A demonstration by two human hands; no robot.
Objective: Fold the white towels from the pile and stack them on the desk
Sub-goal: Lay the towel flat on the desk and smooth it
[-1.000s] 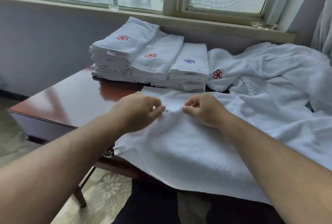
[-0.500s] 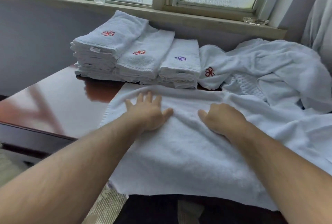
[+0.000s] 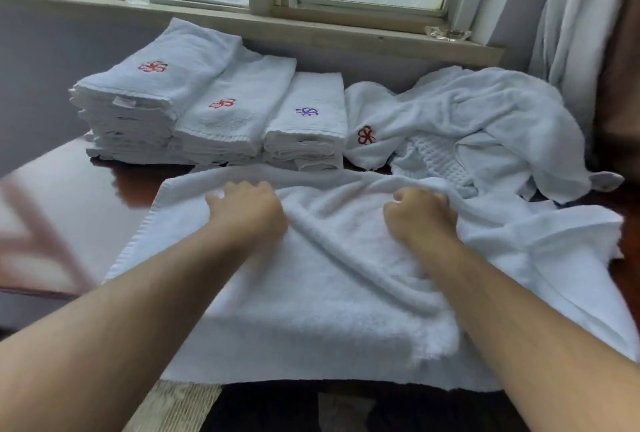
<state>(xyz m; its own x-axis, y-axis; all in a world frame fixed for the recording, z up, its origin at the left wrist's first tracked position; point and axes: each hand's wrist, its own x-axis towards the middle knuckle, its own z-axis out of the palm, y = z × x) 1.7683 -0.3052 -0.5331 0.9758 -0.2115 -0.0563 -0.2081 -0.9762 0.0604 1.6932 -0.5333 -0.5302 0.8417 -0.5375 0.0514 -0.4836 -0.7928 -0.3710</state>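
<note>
A white towel [image 3: 311,293] lies spread over the front of the dark wooden desk [image 3: 69,210], its near edge hanging over. My left hand [image 3: 247,211] rests knuckles-up near the towel's far edge, fingers curled into the cloth. My right hand [image 3: 420,215] does the same further right, with cloth bunched at its fingers. Three stacks of folded white towels [image 3: 214,113] with red and purple emblems stand at the back left. The loose pile of white towels [image 3: 467,133] lies at the back right.
A window sill [image 3: 346,33] runs behind the stacks, with a small glass object [image 3: 446,33] on it. A curtain [image 3: 581,33] hangs at the right. Patterned carpet [image 3: 173,407] shows below the desk's front edge.
Both hands moved apart and away from me toward the towel's far edge. The left hand went from flat with fingers spread to curled; the right stays curled, and the cloth has wrinkled between them.
</note>
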